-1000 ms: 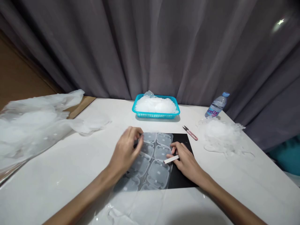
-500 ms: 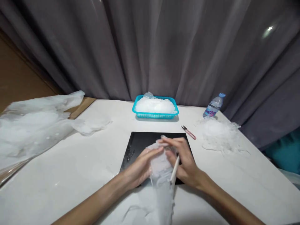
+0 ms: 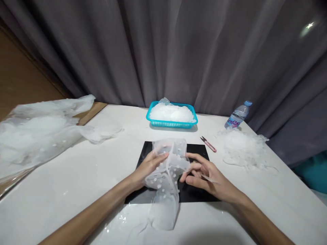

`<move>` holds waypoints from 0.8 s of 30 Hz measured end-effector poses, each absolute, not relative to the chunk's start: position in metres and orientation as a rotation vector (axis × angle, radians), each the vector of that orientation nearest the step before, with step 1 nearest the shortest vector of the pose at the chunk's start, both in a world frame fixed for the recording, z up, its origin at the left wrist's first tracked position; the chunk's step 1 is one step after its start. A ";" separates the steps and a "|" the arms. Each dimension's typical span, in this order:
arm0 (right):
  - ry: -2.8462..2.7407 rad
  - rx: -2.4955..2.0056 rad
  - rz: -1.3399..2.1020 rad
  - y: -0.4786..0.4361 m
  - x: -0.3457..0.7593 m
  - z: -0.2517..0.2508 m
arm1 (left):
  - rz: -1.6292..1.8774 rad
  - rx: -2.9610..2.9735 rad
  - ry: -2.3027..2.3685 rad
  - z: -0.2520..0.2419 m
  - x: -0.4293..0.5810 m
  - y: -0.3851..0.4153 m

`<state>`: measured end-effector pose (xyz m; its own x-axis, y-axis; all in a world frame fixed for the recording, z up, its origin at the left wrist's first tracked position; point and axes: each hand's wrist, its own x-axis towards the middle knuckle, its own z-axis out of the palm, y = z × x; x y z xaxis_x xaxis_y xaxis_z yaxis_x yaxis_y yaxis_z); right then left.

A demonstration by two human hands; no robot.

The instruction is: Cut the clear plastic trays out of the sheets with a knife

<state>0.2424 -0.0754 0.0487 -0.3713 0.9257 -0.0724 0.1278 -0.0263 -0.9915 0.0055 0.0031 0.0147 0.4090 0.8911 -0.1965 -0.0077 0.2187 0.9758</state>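
- The left hand (image 3: 150, 166) is grasping a folded, translucent, white-dotted plastic sheet (image 3: 165, 178) between thumb and fingers.
- The right hand (image 3: 208, 172) is holding a thin, blurred white stick (image 3: 211, 179), its index fingertip touching the sheet's right edge.
- The sheet is overlapping a black rectangular board (image 3: 196, 194), its lower end extending past the near edge.

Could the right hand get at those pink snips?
Probably yes: the pink snips lie just beyond the right hand, only the black mat and tabletop between, though it seems to hold a thin white stick.
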 end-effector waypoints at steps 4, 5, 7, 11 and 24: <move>-1.753 -1.394 1.041 -0.070 0.243 0.028 | 0.803 1.533 1.032 0.013 -0.002 0.017; -1.820 -1.444 0.916 -0.069 0.243 0.022 | 0.793 1.601 1.045 0.011 -0.005 0.019; -1.919 -1.502 0.740 -0.069 0.245 0.014 | 0.798 1.810 1.134 0.007 -0.009 0.022; -2.010 -1.545 0.837 -0.079 0.240 0.021 | 1.038 2.142 1.475 -0.001 -0.011 0.024; -2.189 -1.293 0.817 -0.106 0.201 0.013 | 0.264 2.379 0.994 0.028 -0.011 0.008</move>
<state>0.2011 -0.1056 0.0132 -0.4476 0.8895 0.0917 0.6119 0.3794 -0.6940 -0.0105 0.0085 0.0279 0.7084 0.7053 -0.0270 0.5987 -0.5801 0.5523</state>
